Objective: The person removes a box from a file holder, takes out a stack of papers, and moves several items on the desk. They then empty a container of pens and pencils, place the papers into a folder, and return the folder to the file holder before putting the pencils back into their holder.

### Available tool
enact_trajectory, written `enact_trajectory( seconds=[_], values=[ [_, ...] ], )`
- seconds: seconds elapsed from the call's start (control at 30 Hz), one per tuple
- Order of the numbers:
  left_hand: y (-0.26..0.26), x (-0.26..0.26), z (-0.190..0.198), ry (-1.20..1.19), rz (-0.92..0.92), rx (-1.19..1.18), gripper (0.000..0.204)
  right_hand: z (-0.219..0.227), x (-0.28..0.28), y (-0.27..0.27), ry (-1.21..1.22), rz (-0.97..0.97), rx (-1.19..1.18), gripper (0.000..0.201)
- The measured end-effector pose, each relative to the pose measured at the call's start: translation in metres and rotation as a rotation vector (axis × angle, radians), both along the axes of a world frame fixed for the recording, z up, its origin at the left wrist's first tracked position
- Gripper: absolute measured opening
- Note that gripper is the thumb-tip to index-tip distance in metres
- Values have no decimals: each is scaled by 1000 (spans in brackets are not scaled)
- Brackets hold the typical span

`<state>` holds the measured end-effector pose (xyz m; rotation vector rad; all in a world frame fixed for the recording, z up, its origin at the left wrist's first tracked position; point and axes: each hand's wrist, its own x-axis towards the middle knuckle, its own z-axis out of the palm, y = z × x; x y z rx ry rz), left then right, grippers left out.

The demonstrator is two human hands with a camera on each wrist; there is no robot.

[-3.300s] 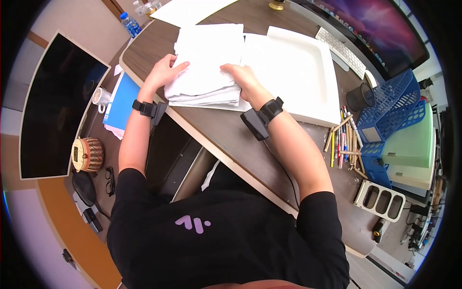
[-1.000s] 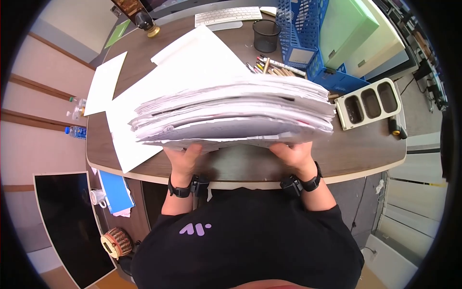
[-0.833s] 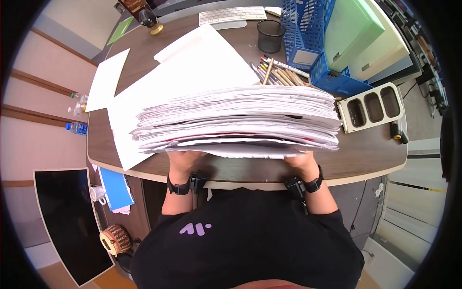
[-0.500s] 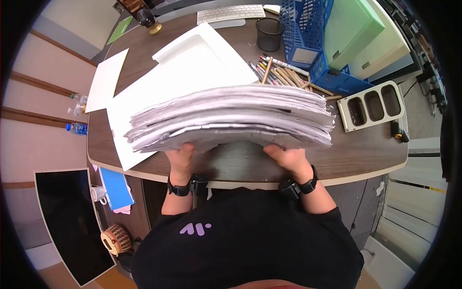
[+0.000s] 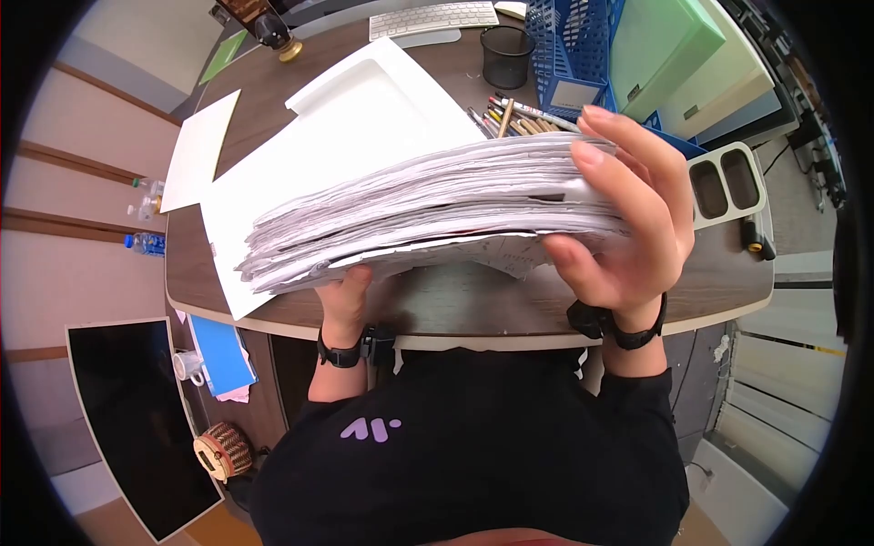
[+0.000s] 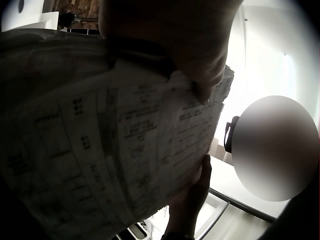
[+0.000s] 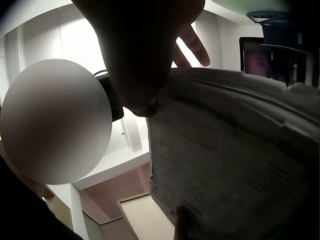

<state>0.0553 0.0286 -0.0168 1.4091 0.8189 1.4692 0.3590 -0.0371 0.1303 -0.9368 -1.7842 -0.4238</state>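
Observation:
A thick stack of printed paper (image 5: 428,209) is held up above the brown desk (image 5: 473,305), its right end a bit higher. My left hand (image 5: 347,293) holds it from below at the near left edge, its fingers hidden under the sheets. My right hand (image 5: 628,209) grips the stack's right end, fingers over the top and thumb beneath. The left wrist view shows the stack's printed underside (image 6: 100,145) with my left hand (image 6: 175,50) at its edge. In the right wrist view my right hand (image 7: 140,50) is a dark palm against the stack (image 7: 235,165).
On the desk lie a white tray (image 5: 364,105), a loose sheet (image 5: 200,150), a keyboard (image 5: 428,16), a black mesh cup (image 5: 507,55), several pens (image 5: 519,114), a blue basket (image 5: 564,45), green boxes (image 5: 674,55) and a white slotted organizer (image 5: 728,182). A black panel (image 5: 127,409) leans at lower left.
The stack lay on the desk at first, then was lifted with both hands beneath its near edge. My right hand has now moved to the right end and wraps over the top.

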Motion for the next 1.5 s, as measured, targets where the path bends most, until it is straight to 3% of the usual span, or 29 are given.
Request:
enact_trajectory(
  seconds=[0.2, 0.33, 0.5, 0.57, 0.67, 0.83, 0.9, 1.0, 1.03, 1.13, 1.27, 1.37, 1.5],
  values=[
    [1, -4, -1, 7, -36, -29, 100, -14, 2, 2, 163, 75, 47, 55],
    [3, -4, -1, 1, -35, -16, 98, -28, 2, 11, 250, 161, 104, 74],
    [3, 1, -3, -90, -28, 2, 94, -89, -16, -6, 727, 398, -202, 100],
    [3, 2, -7, -123, -31, 1, 93, -127, -21, -13, 634, 332, -394, 108],
    [5, 2, -5, -131, -37, 14, 92, -120, -42, -26, 836, 288, -568, 112],
    [7, 1, 4, -132, -24, 20, 97, -110, -24, -16, 976, 366, -357, 88],
    [7, 4, 7, -139, -13, 44, 96, -106, -19, -15, 997, 265, -172, 49],
    [5, 9, 12, -143, 0, 30, 94, -118, -4, -29, 735, 121, -231, 22],
    [5, 8, 11, -144, -2, 26, 93, -109, -9, -30, 767, 107, -185, 14],
    [4, 9, 14, -172, -4, -13, 91, -110, -8, -36, 612, 52, -140, 20],
    [5, 8, 14, -203, 14, -40, 90, -106, -7, -36, 578, 38, -86, 22],
    [5, 11, 16, -200, 22, -21, 90, -102, -6, -39, 633, 109, -164, 22],
    [5, 11, 16, -175, 5, 2, 90, -85, -1, -42, 526, 139, -253, 29]
  ],
)
